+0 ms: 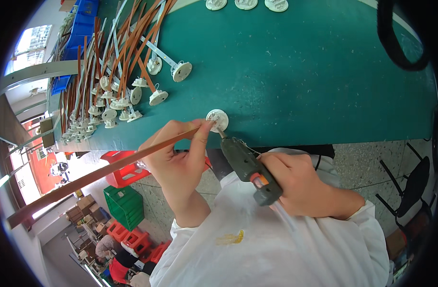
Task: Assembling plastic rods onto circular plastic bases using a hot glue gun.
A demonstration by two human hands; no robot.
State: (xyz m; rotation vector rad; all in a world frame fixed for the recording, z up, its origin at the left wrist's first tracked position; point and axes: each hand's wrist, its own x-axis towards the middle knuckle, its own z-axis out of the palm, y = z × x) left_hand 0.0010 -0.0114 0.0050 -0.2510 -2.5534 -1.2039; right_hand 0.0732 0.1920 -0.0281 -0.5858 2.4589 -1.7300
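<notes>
My left hand [178, 158] is closed on a long brown strip [109, 167], pinched close to its end. That end meets a round white plastic disc [219, 117] at the near edge of the green table. The strip slants away to the lower left, well past the table. In my right hand [295, 182] is a dark green glue gun [243, 162], a clear glue stick [283, 217] coming out of its back. Its nozzle points at the disc, right beside my left fingertips. Whether the nozzle touches the disc I cannot tell.
Many brown and white strips with white round ends [118, 91] lie heaped at the table's left. Several white discs [246, 4] sit along the far edge of the green table [314, 76]. A black chair [412, 186] stands right; a green crate [125, 205] and red stools [135, 239] are left.
</notes>
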